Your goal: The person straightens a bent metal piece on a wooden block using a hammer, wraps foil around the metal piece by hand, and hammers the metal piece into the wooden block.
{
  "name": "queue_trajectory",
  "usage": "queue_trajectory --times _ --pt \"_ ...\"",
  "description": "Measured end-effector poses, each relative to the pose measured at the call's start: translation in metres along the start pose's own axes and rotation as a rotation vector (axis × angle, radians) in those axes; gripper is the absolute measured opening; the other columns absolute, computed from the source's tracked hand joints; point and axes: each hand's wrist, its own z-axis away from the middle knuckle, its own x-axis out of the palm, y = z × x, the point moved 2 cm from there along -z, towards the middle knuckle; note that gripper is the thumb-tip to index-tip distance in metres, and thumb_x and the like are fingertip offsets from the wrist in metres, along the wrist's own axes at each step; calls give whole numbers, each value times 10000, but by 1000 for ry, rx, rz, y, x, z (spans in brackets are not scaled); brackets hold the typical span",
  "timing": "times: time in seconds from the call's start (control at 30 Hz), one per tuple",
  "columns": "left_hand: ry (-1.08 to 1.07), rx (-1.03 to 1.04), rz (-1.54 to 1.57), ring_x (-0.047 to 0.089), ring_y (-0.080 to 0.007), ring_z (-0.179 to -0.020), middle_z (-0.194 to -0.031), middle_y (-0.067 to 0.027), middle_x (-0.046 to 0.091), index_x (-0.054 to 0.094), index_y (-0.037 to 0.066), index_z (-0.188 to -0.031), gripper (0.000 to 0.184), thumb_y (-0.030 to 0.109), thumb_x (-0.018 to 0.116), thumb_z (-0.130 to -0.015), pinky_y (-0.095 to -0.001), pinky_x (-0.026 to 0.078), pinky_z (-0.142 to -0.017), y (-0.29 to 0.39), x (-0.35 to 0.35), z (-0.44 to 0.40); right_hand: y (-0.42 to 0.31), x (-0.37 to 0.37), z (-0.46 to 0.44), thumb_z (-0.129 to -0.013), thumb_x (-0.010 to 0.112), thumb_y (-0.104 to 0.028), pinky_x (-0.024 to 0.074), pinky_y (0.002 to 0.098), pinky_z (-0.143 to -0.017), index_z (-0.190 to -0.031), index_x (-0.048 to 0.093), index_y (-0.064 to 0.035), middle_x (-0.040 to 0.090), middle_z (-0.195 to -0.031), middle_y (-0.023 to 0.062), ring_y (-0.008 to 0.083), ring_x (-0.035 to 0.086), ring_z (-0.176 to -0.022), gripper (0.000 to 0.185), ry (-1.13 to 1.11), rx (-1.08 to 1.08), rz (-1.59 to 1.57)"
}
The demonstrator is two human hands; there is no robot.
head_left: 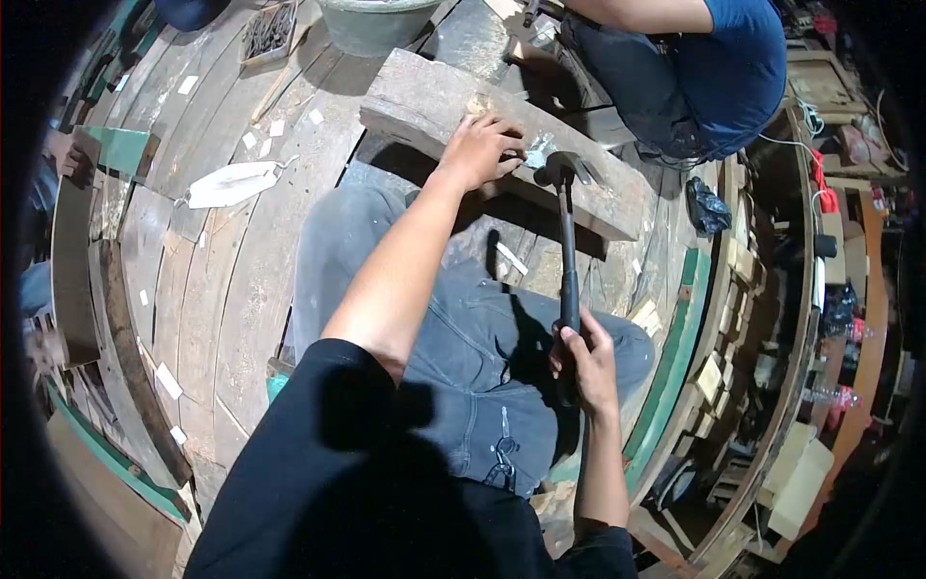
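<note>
A thick wooden beam (415, 87) lies raised across in front of my knees like a low bench. My left hand (482, 150) rests at its near edge, fingers curled together. Something small and dark seems to be at the fingertips, too small to name. Just right of those fingers, a pale green scrap (540, 150) lies on the beam. In my right hand (586, 367) is the lower handle of a claw hammer (568, 251), fingers wrapped round it. The hammer's head is over the beam, right of the scrap; whether it touches the wood I cannot tell.
A person in a blue shirt (738, 77) sits at the beam's far right. Behind it stand a grey bucket (376, 24) and a box of nails (270, 34). A white face mask (231, 183) lies on the plank floor (241, 289). Wood blocks (709, 376) line the right.
</note>
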Motion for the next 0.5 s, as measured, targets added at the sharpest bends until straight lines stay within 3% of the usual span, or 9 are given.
queue_trajectory --times 0.07,0.17,0.37,0.47,0.5 --pt "-10 3 -23 457 -198 -1287 -1247 57 597 718 245 -1080 266 330 689 -830 -465 293 -1119 3 -2 1 5 -4 -5 -952 623 -141 412 244 -503 -1313 506 24 538 -749 19 91 502 -568 414 76 -136 281" --pt "20 31 -2 497 -194 -1233 -1224 47 610 723 221 -1051 247 312 699 -823 -422 326 -1087 4 -5 0 -13 6 -13 -975 590 -183 426 265 -562 -1197 536 28 520 -707 6 99 494 -595 311 194 -313 458" --pt "93 86 6 529 -207 -1184 -1199 20 628 733 182 -967 185 282 707 -813 -401 367 -1033 4 -5 0 -27 5 -29 -1015 492 -207 424 322 -559 -1068 524 -13 522 -682 63 155 513 -590 204 376 -450 442" --pt "82 49 -10 526 -203 -1196 -1208 26 628 737 182 -952 174 278 712 -809 -404 371 -1036 2 -1 0 -5 8 -54 -1024 474 -242 443 406 -628 -1041 518 -4 523 -718 164 277 532 -651 242 396 -438 593" --pt "85 47 0 525 -203 -1200 -1210 27 629 738 180 -948 172 277 714 -808 -404 374 -1037 3 -2 0 21 -2 -68 -1024 480 -274 444 414 -644 -1015 524 8 515 -717 177 285 527 -657 285 297 -268 526"
